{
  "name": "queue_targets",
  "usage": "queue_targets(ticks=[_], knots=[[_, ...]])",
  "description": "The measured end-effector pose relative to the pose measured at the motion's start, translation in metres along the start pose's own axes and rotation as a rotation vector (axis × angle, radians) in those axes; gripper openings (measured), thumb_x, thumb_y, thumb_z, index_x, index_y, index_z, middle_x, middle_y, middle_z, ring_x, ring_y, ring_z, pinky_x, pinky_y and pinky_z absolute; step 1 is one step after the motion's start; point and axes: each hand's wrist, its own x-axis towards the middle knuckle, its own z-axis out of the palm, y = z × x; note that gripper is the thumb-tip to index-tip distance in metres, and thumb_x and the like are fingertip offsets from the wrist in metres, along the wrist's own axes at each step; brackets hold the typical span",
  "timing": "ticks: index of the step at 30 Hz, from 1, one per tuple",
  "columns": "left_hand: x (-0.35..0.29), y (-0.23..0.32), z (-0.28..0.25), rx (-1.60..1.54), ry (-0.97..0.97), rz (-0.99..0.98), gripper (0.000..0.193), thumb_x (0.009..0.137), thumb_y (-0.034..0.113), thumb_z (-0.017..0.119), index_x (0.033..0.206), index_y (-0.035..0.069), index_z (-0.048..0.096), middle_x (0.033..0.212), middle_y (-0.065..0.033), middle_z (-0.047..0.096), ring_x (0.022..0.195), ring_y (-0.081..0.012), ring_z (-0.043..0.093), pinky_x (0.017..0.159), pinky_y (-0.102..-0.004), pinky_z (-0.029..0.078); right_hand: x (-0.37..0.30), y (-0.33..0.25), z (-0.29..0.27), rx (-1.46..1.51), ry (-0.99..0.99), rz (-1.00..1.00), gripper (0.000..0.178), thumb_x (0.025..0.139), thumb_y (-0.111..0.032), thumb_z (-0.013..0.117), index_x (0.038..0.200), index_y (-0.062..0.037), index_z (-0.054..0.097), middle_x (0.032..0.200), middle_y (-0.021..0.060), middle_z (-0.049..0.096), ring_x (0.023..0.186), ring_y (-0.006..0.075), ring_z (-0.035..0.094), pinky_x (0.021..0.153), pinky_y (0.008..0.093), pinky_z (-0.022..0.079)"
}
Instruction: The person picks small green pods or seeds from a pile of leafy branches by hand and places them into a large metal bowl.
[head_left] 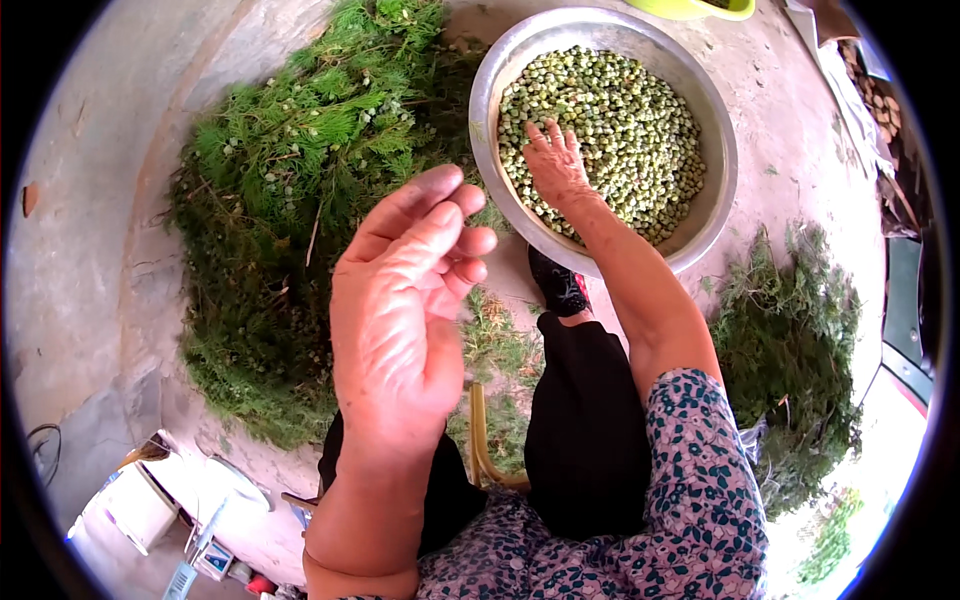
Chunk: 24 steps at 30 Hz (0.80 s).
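In the large metal basin [487, 150] lies a heap of small pale-green conifer cones [630, 130]. My right hand [557, 165] rests palm down on the heap near its left side, fingers spread and touching the cones. Raised in front of me, my left hand [405, 290] shows its palm; the thumb lies against the curled fingers. Whatever may be between those fingertips is hidden. Left of the basin, a big pile of green conifer branches [290, 150] bears similar cones. It passes partly behind my left hand.
Another heap of conifer sprigs [785, 350] lies at the right. A yellow-green tub [690, 8] stands beyond the basin. Between my legs is a yellowish curved bar [480, 440]. A white box [140, 510] and small items sit at the lower left. My dark shoe [557, 280] is beside the basin.
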Motion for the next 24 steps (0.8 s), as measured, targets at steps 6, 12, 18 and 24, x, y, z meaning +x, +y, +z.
queue_targets(ticks=[6,12,18,24], knots=[[0.0,0.004,0.0,-0.027,-0.007,-0.03,0.02,0.081,0.003,0.056,0.101,-0.001,0.056,0.087,-0.0085,0.062,0.067,-0.0127,0.058,0.059,-0.0209,0.044,-0.001,0.011,0.008,0.499,0.303,0.14,0.035,0.072,-0.003,0.054,0.107,-0.0045,0.056,0.116,0.0092,0.052,0.112,0.0282,0.045,0.095,0.04,0.033],[-0.003,0.002,0.003,-0.024,0.003,-0.024,0.019,0.081,0.002,0.055,0.1,0.0,0.057,0.085,-0.0078,0.062,0.065,-0.0121,0.058,0.058,-0.0206,0.044,-0.037,0.043,-0.029,2.469,0.501,0.599,0.016,0.089,-0.002,0.04,0.097,0.0047,0.052,0.099,0.016,0.058,0.096,0.0291,0.057,0.088,0.0405,0.046],[-0.001,0.003,-0.002,-0.011,0.012,-0.003,0.019,0.081,0.003,0.056,0.099,0.001,0.057,0.085,-0.0058,0.062,0.067,-0.0107,0.055,0.06,-0.0204,0.043,-0.092,0.008,-0.08,1.548,0.053,0.448,0.027,0.088,-0.017,0.044,0.091,0.0083,0.054,0.085,0.0118,0.06,0.079,0.0164,0.058,0.068,0.0237,0.048],[-0.005,0.004,0.0,0.013,0.009,-0.022,0.02,0.079,0.003,0.057,0.099,0.002,0.058,0.086,-0.0044,0.06,0.069,-0.01,0.052,0.062,-0.0197,0.042,-0.107,0.003,-0.051,1.224,-0.16,0.262,0.023,0.076,-0.016,0.06,0.094,-0.0027,0.064,0.086,0.0099,0.065,0.071,0.0166,0.061,0.065,0.028,0.049]])
